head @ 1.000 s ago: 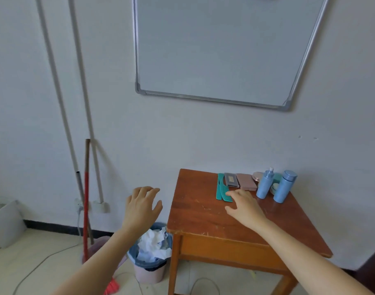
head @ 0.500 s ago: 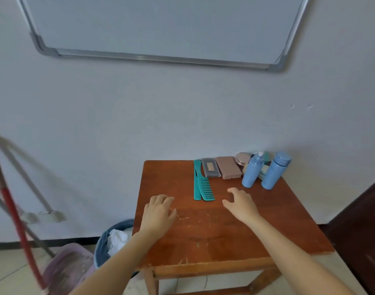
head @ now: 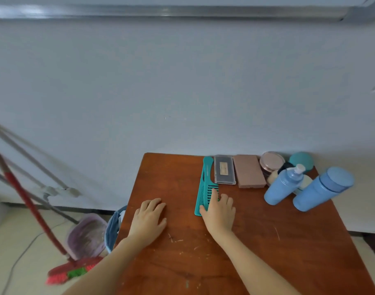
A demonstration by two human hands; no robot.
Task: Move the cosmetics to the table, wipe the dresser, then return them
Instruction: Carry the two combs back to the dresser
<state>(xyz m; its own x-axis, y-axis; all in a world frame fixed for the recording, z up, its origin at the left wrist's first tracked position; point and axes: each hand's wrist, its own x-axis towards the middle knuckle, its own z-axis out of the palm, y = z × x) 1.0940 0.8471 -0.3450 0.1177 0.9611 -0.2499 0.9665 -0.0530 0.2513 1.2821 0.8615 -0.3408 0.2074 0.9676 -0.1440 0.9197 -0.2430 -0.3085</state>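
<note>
Two hands rest on the counter [head: 182,262], left hand [head: 149,220] idle, right hand [head: 218,211] with relaxed, slightly spread fingers [head: 214,194] touching the teal combs [head: 205,179]; flat combs could skid toward the blue bottles [head: 282,186] on pickup.

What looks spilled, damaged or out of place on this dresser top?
Nothing is spilled or toppled. Only pale scratches mark the near half of the dresser top. The blue spray bottle and blue capped bottle stand upright at the right.
</note>
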